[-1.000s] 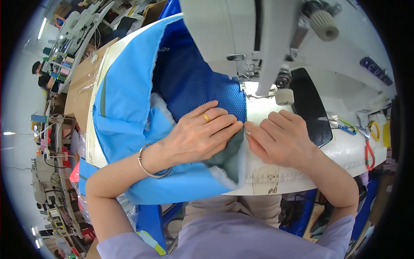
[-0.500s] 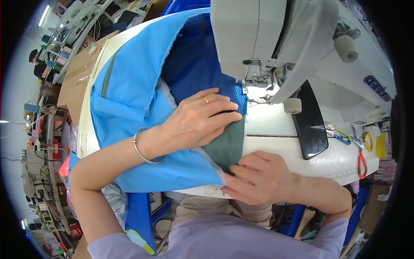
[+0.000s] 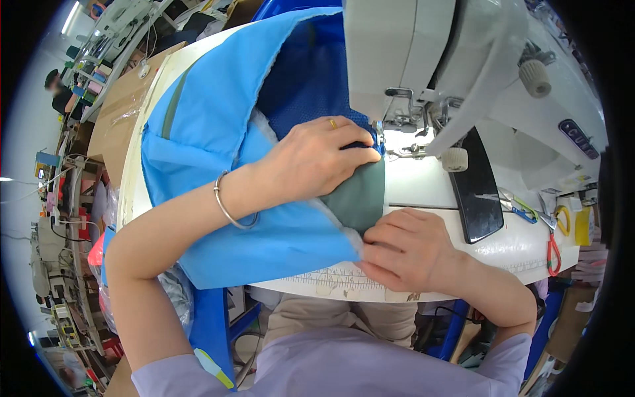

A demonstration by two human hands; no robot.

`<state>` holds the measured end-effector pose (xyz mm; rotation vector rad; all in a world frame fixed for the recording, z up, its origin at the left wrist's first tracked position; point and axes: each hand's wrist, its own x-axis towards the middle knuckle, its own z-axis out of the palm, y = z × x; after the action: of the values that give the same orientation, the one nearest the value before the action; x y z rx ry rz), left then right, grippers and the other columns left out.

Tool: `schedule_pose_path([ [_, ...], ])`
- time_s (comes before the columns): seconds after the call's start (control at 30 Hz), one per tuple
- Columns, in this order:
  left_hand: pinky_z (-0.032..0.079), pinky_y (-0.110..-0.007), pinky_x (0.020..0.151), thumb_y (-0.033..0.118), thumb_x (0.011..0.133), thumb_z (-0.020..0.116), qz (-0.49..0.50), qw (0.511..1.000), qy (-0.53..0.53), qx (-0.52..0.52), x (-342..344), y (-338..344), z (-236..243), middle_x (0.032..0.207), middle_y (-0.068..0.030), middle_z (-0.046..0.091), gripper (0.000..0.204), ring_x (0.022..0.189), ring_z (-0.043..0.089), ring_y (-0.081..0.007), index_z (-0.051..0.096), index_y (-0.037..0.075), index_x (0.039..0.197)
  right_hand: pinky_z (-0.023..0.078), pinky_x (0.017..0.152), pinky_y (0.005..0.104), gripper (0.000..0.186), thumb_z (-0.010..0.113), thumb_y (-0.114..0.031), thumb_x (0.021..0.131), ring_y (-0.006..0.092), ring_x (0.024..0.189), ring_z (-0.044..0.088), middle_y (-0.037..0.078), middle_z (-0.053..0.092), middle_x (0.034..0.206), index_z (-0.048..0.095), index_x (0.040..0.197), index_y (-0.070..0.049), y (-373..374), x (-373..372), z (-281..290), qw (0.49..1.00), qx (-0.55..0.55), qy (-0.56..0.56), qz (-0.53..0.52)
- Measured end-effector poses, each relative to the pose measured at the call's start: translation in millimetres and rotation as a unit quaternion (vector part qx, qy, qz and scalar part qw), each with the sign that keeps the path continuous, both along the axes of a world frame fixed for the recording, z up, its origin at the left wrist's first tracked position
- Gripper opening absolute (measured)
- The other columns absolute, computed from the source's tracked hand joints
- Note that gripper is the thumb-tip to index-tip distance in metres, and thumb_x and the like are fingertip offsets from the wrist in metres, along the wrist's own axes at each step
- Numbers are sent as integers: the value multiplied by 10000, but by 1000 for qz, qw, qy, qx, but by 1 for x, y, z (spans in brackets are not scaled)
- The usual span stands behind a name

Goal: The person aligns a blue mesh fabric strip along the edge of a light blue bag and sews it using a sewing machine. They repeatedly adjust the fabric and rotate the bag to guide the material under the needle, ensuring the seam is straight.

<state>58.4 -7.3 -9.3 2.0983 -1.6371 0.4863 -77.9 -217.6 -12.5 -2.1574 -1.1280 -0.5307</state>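
Blue fabric [image 3: 264,248] with frayed edges lies spread over the sewing table, joined with a dark blue mesh piece [image 3: 297,99] and a grey-green piece [image 3: 357,198]. My left hand [image 3: 324,159] rests on top, fingers extended, tips beside the presser foot [image 3: 380,137] of the white sewing machine [image 3: 390,59]. The fabric's right edge passes by the foot; the needle is hard to make out. Closer to me, my right hand [image 3: 410,251] is closed on the near right corner, where the blue and grey-green layers meet. Its fingertips are partly hidden by the cloth.
Right of the machine's foot lies a black phone [image 3: 476,192]. Beyond it are scissors with red and yellow handles [image 3: 554,251] and small green-and-blue snips [image 3: 519,205]. A printed ruler strip [image 3: 337,279] runs along the table's near edge. Cardboard [image 3: 122,126] stands at the left.
Both hands and the fabric have shifted slightly away from me and to the right. Less mesh shows by the foot, and more of the ruler strip is uncovered.
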Motion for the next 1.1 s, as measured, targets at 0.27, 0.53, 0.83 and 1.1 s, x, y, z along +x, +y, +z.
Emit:
schedule_pose_path([
  [0.27, 593, -393, 858, 33, 795, 733, 0, 1000, 3, 4, 10, 1, 0, 1113, -87, 692, 372, 1021, 684, -290, 748, 123, 1156, 555, 650, 319, 191, 840, -171, 760, 176, 785, 662, 9, 682, 899, 711, 882, -101, -3, 5, 1, 1000, -8, 7, -26],
  [0.53, 605, -402, 882, -12, 782, 725, -12, 1000, 16, -23, 13, 2, -4, 1157, -101, 719, 382, 1066, 702, -312, 759, 128, 1136, 560, 648, 333, 183, 836, -156, 763, 194, 775, 681, 21, 694, 915, 709, 881, -98, -3, 6, 2, 1000, -6, 16, -22],
  [0.83, 603, -414, 900, -33, 747, 725, -13, 1000, -8, 2, 14, 1, -1, 1207, -114, 715, 434, 1097, 697, -330, 766, 149, 1139, 564, 657, 341, 161, 830, -143, 772, 202, 778, 681, 30, 697, 925, 725, 880, -87, -8, 11, 5, 999, -6, 25, -22],
  [1.1, 482, -417, 1092, 15, 846, 715, 151, 988, 2, -18, -3, 72, 73, 1305, -140, 690, 380, 1275, 623, -356, 756, 104, 1213, 568, 690, 343, 206, 837, -177, 771, 217, 860, 670, 52, 694, 970, 717, 901, -71, -10, 10, 8, 999, -18, 19, -22],
])
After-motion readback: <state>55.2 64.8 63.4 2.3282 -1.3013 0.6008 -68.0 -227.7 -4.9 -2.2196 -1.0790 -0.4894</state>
